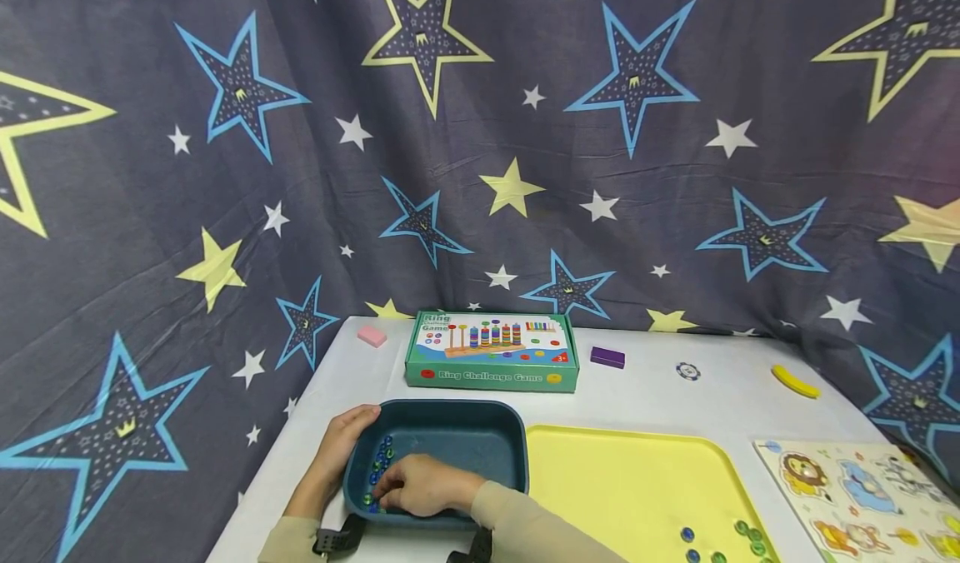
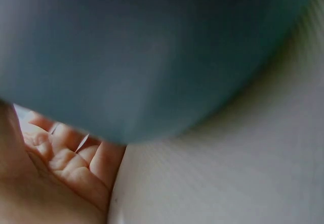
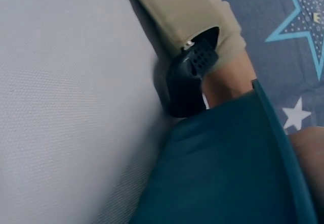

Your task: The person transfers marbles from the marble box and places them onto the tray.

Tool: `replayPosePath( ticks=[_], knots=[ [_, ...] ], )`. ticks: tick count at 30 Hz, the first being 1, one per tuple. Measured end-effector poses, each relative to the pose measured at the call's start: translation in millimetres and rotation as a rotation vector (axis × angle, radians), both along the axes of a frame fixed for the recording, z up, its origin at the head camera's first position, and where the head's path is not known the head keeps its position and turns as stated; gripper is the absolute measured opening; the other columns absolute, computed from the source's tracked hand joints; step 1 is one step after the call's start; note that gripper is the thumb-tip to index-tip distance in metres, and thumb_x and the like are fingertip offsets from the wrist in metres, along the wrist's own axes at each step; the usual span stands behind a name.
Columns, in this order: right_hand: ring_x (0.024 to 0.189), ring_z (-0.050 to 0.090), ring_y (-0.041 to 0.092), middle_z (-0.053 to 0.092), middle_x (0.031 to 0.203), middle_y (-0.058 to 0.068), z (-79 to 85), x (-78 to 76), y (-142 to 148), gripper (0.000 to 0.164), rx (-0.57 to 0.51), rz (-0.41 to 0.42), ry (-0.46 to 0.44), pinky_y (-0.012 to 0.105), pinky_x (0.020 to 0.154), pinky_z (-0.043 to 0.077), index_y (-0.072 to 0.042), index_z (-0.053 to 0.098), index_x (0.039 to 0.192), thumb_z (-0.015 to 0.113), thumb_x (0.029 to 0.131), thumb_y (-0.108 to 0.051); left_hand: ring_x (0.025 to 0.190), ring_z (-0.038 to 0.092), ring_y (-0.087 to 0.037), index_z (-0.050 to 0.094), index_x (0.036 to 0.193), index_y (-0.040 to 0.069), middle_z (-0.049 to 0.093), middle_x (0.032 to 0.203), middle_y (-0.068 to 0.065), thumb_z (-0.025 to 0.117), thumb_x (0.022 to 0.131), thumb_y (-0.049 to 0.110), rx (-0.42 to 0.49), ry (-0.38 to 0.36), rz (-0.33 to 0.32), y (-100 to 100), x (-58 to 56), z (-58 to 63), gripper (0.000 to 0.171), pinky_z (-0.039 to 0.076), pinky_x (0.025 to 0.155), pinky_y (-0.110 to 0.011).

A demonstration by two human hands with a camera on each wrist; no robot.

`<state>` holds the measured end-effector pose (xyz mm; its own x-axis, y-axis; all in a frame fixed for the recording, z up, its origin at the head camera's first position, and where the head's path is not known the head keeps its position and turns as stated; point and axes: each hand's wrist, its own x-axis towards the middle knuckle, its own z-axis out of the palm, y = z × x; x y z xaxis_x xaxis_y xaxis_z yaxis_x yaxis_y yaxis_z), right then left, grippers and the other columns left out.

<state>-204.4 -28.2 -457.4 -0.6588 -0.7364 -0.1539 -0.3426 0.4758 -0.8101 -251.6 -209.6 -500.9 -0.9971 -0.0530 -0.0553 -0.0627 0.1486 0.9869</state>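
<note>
A dark teal bin [image 1: 480,434] sits in front of me on the white table, its outer wall large and blurred in the left wrist view. Along its left inner side lie several blue and green glass marbles [image 1: 387,448]. My left hand [image 1: 343,438] rests against the bin's outer left wall, fingers reaching to the far corner; its palm and bent fingers show under the bin in the left wrist view. Inside the bin, my right hand [image 1: 427,485] has bent fingers down at the marbles by the near left corner. I cannot tell whether it pinches one.
A yellow tray [image 1: 600,463] lies right of the bin, with several green marbles [image 1: 753,535] and blue marbles [image 1: 687,535]. Behind stand a Ring Challenge Game box [image 1: 491,353], a pink block [image 1: 372,336] and a purple block [image 1: 607,357]. An animal puzzle board [image 1: 855,496] lies far right.
</note>
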Motion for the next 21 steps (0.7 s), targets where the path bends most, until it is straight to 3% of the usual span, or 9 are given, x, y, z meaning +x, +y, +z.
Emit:
replayPosePath(
  ticks=[11,21],
  knots=[
    [0.062,0.053,0.0,0.064,0.072,-0.009,-5.5,1.1,-1.2,0.011,-0.073,-0.011,-0.139,0.017,0.059,0.043,-0.006,0.069,0.089,0.062,0.082,-0.002,0.087,0.057,-0.018,0.065,0.103,0.002,0.065,0.096,-0.011,0.057,0.086,0.038,-0.011,-0.003,0.008,-0.3,-0.3,-0.6,0.041,0.044,0.078,-0.028],
    [0.063,0.054,-0.001,0.065,0.07,-0.008,-5.9,2.7,-1.1,0.01,-0.111,-0.006,-0.149,0.016,0.059,0.043,-0.008,0.07,0.084,0.063,0.081,-0.001,0.087,0.057,-0.016,0.066,0.102,0.003,0.065,0.097,-0.009,0.059,0.085,0.036,-0.018,0.02,0.014,0.0,-0.4,-1.3,0.038,0.044,0.078,-0.026]
  ],
)
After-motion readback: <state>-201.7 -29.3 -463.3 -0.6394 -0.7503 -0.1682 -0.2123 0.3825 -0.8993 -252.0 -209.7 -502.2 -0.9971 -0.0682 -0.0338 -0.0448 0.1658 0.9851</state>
